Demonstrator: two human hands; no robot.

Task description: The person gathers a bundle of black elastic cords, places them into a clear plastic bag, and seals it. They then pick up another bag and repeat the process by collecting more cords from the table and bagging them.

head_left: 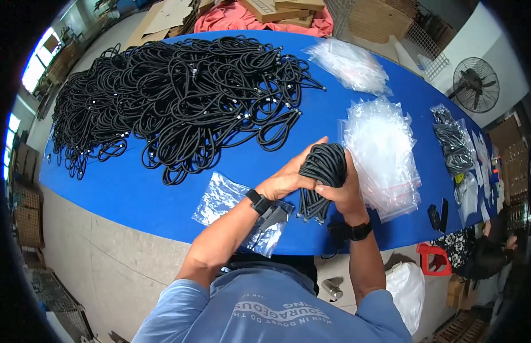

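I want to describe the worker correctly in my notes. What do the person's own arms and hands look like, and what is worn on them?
Both forearms are bare, and the left hand and right hand wear no gloves. A black wristband or watch circles the left wrist, and a second black watch the right. Short light-blue sleeves cover the upper arms.

A wide strip of bare blue tabletop runs between the big heap of black cords on the left and the stack of clear plastic bags on the right. Near the front edge, a loose clear bag blocks the left side, and bagged cords close the far right.
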